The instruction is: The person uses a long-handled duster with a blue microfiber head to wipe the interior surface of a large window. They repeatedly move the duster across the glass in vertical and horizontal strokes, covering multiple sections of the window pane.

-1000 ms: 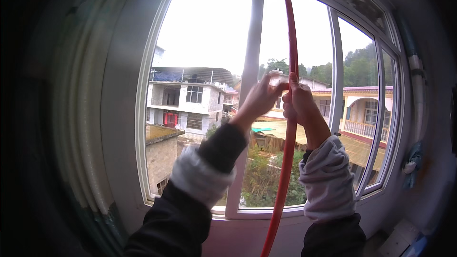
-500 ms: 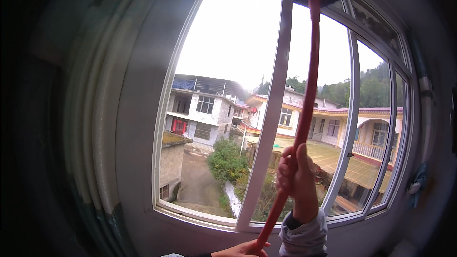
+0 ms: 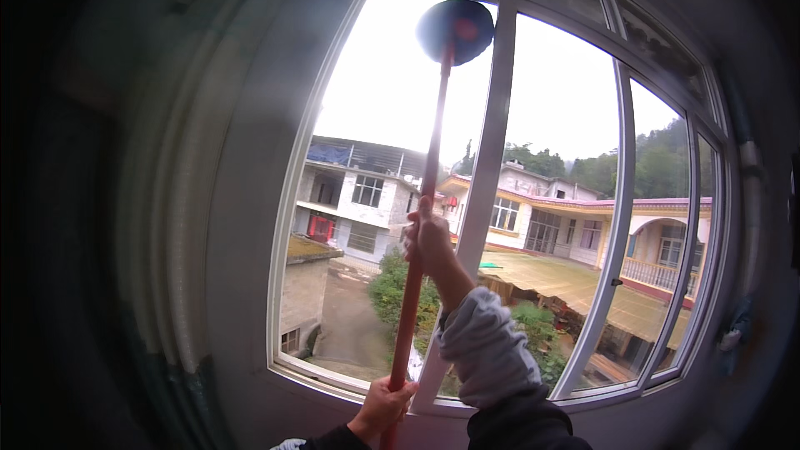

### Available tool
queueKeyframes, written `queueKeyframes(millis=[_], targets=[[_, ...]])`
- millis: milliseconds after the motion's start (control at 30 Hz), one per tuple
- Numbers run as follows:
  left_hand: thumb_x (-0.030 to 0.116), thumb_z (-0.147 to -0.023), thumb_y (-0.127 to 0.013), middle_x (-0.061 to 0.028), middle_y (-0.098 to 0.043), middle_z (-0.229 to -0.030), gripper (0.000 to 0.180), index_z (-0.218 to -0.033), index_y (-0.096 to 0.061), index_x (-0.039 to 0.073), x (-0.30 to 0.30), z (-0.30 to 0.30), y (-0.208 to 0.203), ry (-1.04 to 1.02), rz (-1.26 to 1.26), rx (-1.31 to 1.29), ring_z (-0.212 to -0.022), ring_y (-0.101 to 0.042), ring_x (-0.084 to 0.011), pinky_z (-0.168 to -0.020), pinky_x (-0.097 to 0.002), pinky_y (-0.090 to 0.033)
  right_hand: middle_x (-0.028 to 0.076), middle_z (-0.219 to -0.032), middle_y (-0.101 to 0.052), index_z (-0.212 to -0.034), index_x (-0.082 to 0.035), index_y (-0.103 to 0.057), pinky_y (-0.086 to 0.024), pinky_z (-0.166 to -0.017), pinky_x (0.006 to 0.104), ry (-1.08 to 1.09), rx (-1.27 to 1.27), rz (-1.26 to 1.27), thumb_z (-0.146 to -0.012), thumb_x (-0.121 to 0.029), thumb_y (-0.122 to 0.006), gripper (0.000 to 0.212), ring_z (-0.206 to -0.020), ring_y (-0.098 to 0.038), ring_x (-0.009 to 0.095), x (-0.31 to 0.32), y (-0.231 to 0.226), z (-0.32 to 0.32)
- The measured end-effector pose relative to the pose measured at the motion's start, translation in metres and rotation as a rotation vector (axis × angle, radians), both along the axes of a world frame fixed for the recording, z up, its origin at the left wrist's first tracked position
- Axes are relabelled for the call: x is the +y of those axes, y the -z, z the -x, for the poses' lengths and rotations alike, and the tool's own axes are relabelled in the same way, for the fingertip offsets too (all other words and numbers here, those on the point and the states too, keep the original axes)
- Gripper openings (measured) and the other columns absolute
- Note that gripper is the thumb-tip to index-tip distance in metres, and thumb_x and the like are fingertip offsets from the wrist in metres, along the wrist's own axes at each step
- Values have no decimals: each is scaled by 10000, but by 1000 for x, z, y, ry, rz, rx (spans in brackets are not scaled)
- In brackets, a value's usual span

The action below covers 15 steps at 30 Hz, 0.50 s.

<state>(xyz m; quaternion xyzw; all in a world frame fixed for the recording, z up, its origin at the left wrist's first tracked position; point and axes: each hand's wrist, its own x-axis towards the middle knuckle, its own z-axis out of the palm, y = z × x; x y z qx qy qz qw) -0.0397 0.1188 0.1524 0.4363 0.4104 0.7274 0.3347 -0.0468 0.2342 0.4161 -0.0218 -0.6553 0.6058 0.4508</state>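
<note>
A mop (image 3: 407,317) with a long red pole and a round, dark head stands nearly upright before the window (image 3: 497,117). Its head covers the upper right part of the left window opening, close to the upright frame bar; whether it touches glass I cannot tell. My right hand (image 3: 431,240) is wrapped round the middle of the pole, with its arm raised in a grey, bunched-up sleeve. Lower down, near the sill, my left hand (image 3: 384,407) grips the pole too. The pole's bottom end runs out of the picture.
A pale curtain (image 3: 179,225) hangs left of the window, and more cloth (image 3: 737,325) hangs at the right. Upright bars split the window into several parts, with smaller panes (image 3: 658,37) on top. Outside are houses (image 3: 358,200), a corrugated roof (image 3: 550,271) and bushes.
The mop head has moved left and lower, from the top of the middle opening into the left one. Both hands moved left with the pole, and more of my left hand shows.
</note>
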Motion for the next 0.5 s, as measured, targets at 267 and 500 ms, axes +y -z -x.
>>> queueKeyframes(millis=[267, 500], targets=[[214, -914, -627, 19, -470, -523, 204, -794, -535, 77, -6, 39, -93, -53, -22, 162, -390, -427, -57, -362, -217, -345, -19, -570, -388, -867, -65, -439, -375, -349, 281, 15, 144, -47, -1001, -475, -337, 443, -403, -391, 106, 34, -79, 4], [195, -921, -609, 5, -480, -520, 189, -799, -535, 71, -8, 47, -81, -37, -58, 96, -375, -447, -79, -359, -229, -371, 2, -575, -404, -878, -49, -447, -411, -330, 284, 98, 51, -94, -994, -422, -409, 392, -399, -418, 115, 7, -79, 38]])
